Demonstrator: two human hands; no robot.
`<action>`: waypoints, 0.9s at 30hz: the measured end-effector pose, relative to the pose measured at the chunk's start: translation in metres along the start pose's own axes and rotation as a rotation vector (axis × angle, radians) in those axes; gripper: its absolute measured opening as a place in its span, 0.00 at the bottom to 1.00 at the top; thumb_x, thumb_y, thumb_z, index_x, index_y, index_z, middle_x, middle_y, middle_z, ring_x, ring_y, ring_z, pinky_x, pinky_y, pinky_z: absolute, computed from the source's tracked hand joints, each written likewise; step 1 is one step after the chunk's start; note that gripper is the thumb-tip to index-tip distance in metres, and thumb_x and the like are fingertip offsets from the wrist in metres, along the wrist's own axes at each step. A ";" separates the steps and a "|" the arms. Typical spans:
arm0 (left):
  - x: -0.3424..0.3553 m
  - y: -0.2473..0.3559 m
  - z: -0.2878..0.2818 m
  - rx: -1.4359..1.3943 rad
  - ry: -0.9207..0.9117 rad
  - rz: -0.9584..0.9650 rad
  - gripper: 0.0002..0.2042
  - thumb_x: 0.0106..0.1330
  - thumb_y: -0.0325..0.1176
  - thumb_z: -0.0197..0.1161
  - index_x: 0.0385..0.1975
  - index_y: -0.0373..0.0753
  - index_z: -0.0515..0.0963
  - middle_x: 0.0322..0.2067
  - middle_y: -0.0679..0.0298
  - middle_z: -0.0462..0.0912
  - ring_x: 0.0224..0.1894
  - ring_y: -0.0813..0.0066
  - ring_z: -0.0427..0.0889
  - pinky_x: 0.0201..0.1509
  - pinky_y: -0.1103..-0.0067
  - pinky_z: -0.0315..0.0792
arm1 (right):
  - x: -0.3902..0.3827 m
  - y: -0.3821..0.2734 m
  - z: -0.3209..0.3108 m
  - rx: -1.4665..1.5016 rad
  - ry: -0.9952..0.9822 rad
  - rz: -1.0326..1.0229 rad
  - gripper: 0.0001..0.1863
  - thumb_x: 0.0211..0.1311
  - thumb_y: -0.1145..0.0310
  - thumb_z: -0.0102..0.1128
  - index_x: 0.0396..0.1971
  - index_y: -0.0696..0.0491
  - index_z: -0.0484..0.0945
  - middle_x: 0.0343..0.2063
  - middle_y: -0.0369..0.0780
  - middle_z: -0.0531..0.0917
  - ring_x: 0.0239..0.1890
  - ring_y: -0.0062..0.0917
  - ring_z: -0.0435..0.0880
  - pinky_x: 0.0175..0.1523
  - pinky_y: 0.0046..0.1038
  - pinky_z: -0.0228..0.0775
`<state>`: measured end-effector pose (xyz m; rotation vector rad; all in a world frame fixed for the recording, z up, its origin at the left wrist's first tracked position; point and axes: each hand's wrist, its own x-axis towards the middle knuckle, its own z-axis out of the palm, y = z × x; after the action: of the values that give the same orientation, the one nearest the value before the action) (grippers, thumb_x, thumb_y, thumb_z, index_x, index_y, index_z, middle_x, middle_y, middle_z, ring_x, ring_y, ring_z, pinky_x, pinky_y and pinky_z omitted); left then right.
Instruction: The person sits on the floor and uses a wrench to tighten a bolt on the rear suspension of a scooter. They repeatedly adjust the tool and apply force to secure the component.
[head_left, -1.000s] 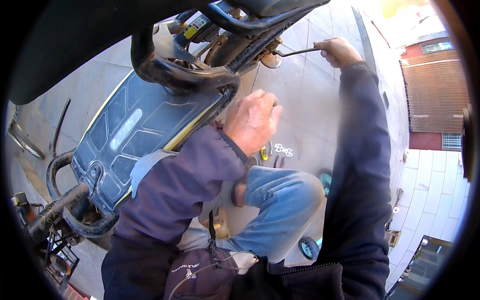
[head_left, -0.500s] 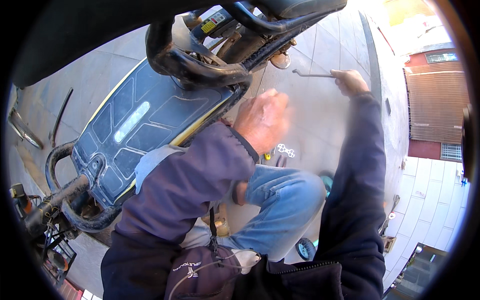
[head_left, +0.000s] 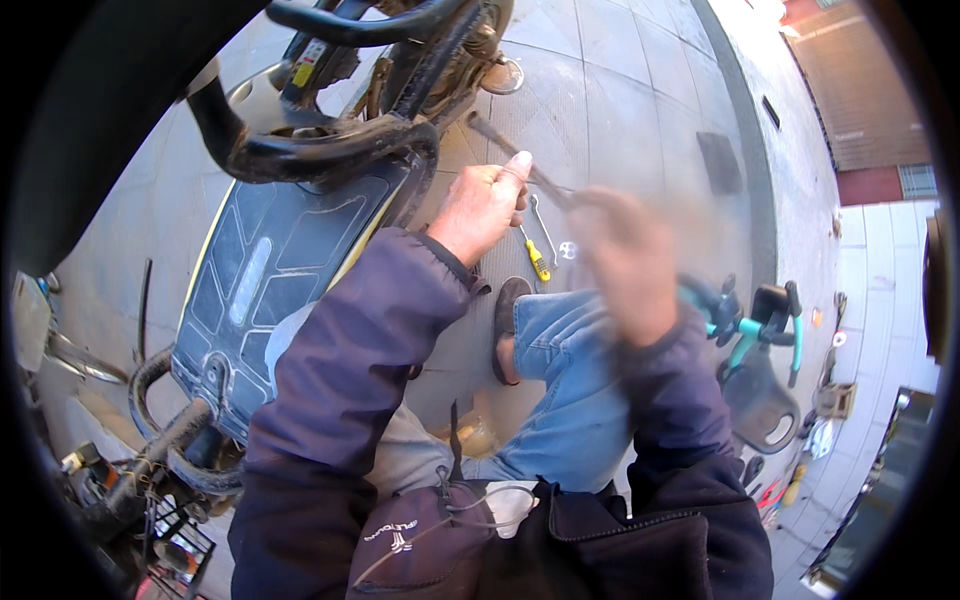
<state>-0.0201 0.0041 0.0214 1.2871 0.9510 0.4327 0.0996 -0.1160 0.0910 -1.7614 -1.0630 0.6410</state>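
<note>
My left hand (head_left: 480, 210) is closed beside the black tubular frame (head_left: 320, 145) of a scooter with a dark, yellow-edged footboard (head_left: 270, 260). Its thumb tip lies at a long metal tool (head_left: 485, 127); what it pinches, if anything, is unclear. My right hand (head_left: 625, 260), blurred by motion, grips the tool's other end. On the paving below lie a silver wrench (head_left: 543, 229), a yellow-handled screwdriver (head_left: 536, 255) and a multi-hole flat spanner (head_left: 568, 250).
A teal and black wheeled object (head_left: 755, 370) stands right of my jeans-clad knee (head_left: 560, 360). A raised edge and wall (head_left: 765, 180) run along the right, with loose items (head_left: 835, 400) near white tiles (head_left: 865, 250). Black tubes and parts (head_left: 150, 490) fill the lower left.
My right hand has swung down and leftward with the tool, away from the scooter's mechanism, toward my left hand. The view has shifted, showing more of the teal object.
</note>
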 end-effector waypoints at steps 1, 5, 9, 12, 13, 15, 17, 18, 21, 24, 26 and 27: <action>-0.002 0.002 0.005 -0.048 -0.026 -0.049 0.24 0.69 0.52 0.53 0.31 0.31 0.77 0.26 0.60 0.81 0.29 0.74 0.81 0.33 0.78 0.76 | -0.013 0.000 0.005 -0.156 -0.010 -0.061 0.12 0.57 0.75 0.64 0.41 0.58 0.78 0.18 0.40 0.80 0.21 0.18 0.80 0.26 0.21 0.70; -0.002 -0.007 0.008 -0.229 -0.125 -0.133 0.15 0.71 0.41 0.53 0.30 0.35 0.76 0.23 0.62 0.79 0.23 0.76 0.80 0.26 0.81 0.75 | -0.038 0.010 0.026 -0.183 -0.024 -0.209 0.21 0.55 0.73 0.63 0.49 0.60 0.71 0.33 0.52 0.83 0.36 0.40 0.86 0.38 0.30 0.77; -0.006 0.001 0.004 -0.200 -0.111 -0.075 0.13 0.70 0.39 0.51 0.31 0.34 0.75 0.26 0.61 0.80 0.24 0.76 0.80 0.28 0.79 0.76 | -0.035 0.015 0.032 0.081 -0.148 0.157 0.25 0.58 0.70 0.61 0.51 0.66 0.65 0.29 0.50 0.83 0.26 0.33 0.84 0.31 0.28 0.75; -0.016 0.011 -0.001 -0.105 -0.083 -0.099 0.14 0.70 0.38 0.50 0.32 0.33 0.76 0.28 0.60 0.81 0.26 0.75 0.80 0.31 0.79 0.76 | -0.028 0.013 0.033 0.434 -0.319 0.495 0.22 0.60 0.67 0.60 0.48 0.65 0.67 0.25 0.42 0.80 0.19 0.22 0.78 0.23 0.22 0.70; -0.015 0.009 -0.001 -0.096 -0.103 -0.062 0.14 0.70 0.38 0.49 0.32 0.33 0.77 0.28 0.59 0.81 0.27 0.75 0.80 0.32 0.79 0.75 | -0.028 0.011 0.035 0.507 -0.349 0.528 0.16 0.64 0.65 0.56 0.45 0.61 0.70 0.23 0.36 0.78 0.18 0.16 0.75 0.19 0.19 0.66; -0.015 0.001 -0.001 -0.097 -0.141 0.014 0.15 0.70 0.38 0.49 0.32 0.32 0.77 0.28 0.59 0.81 0.29 0.75 0.80 0.34 0.79 0.75 | -0.026 0.017 0.038 0.648 -0.423 0.557 0.12 0.67 0.64 0.53 0.42 0.57 0.71 0.23 0.36 0.78 0.17 0.16 0.74 0.20 0.18 0.64; -0.014 -0.002 0.000 -0.121 -0.176 0.010 0.15 0.70 0.38 0.49 0.32 0.32 0.77 0.29 0.58 0.81 0.30 0.75 0.80 0.35 0.79 0.75 | -0.028 0.014 0.041 0.733 -0.438 0.567 0.10 0.71 0.62 0.49 0.35 0.53 0.73 0.22 0.35 0.78 0.17 0.16 0.74 0.18 0.17 0.61; -0.014 -0.002 -0.001 -0.134 -0.190 0.010 0.15 0.70 0.38 0.49 0.32 0.31 0.77 0.29 0.58 0.81 0.30 0.74 0.80 0.36 0.79 0.75 | -0.028 0.013 0.041 0.739 -0.422 0.574 0.10 0.70 0.63 0.49 0.35 0.54 0.73 0.22 0.35 0.78 0.16 0.16 0.73 0.17 0.17 0.61; -0.013 -0.004 -0.003 0.037 -0.103 0.095 0.18 0.71 0.41 0.51 0.30 0.31 0.78 0.28 0.60 0.82 0.29 0.76 0.79 0.35 0.80 0.72 | -0.021 0.005 0.039 0.663 -0.367 0.575 0.09 0.67 0.66 0.51 0.33 0.56 0.73 0.20 0.35 0.78 0.14 0.15 0.72 0.15 0.17 0.59; -0.022 0.013 -0.007 0.468 0.213 0.323 0.17 0.70 0.41 0.55 0.29 0.31 0.78 0.21 0.60 0.79 0.26 0.77 0.77 0.33 0.76 0.71 | -0.002 -0.014 0.006 0.415 -0.377 0.557 0.11 0.64 0.69 0.55 0.41 0.59 0.76 0.20 0.34 0.79 0.14 0.14 0.72 0.16 0.16 0.59; -0.030 0.021 -0.019 0.446 0.377 0.479 0.15 0.69 0.41 0.57 0.30 0.32 0.79 0.20 0.60 0.78 0.26 0.79 0.76 0.32 0.76 0.71 | 0.012 -0.019 -0.012 0.316 -0.341 0.464 0.12 0.64 0.70 0.55 0.43 0.62 0.76 0.23 0.36 0.80 0.15 0.15 0.74 0.18 0.15 0.63; -0.030 0.024 -0.028 0.509 0.458 0.551 0.14 0.68 0.39 0.59 0.31 0.33 0.79 0.21 0.61 0.79 0.26 0.79 0.76 0.33 0.77 0.71 | 0.019 -0.013 -0.021 0.321 -0.332 0.428 0.12 0.64 0.71 0.54 0.43 0.62 0.75 0.23 0.36 0.80 0.15 0.15 0.75 0.18 0.15 0.65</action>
<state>-0.0544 0.0054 0.0547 1.9782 1.1204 0.9879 0.1211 -0.1066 0.1123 -1.6368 -0.7394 1.3298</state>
